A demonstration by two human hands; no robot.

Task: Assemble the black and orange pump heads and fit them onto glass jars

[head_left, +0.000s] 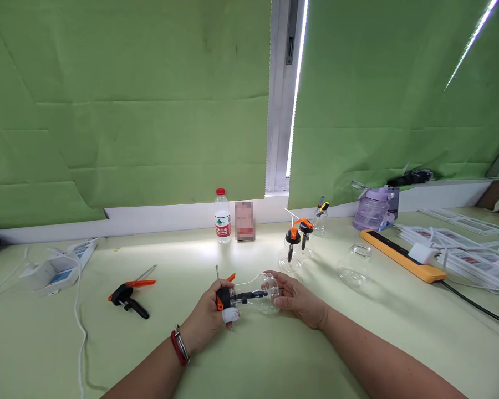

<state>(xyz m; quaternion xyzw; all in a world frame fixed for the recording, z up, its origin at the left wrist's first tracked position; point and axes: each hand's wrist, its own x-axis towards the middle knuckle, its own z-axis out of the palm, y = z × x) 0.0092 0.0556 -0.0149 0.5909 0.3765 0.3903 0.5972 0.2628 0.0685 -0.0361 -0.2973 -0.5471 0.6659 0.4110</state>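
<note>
A clear bottle (pixel 255 281) lies on its side between my two hands, a little above the table or touching it; I cannot tell which. Its black and orange spray head (pixel 224 298) is at the mouth, with a black tube reaching inside. My left hand (pixel 208 318), white tape around one finger, is closed on the spray head. Fingers of my right hand (pixel 301 301) wrap the bottle's base. A separate black and orange spray head (pixel 127 295) with a thin metal nozzle rests to the left. Another clear bottle (pixel 353 275) without a head stands to the right.
Bottles with spray heads (pixel 292 244) stand at the back, right of a red-capped water bottle (pixel 222 221) and a small box (pixel 245 221). An orange power strip (pixel 403 257), a purple jug (pixel 372 209) and stacked white packs (pixel 474 255) are at right. A white cable (pixel 80 321) crosses the left.
</note>
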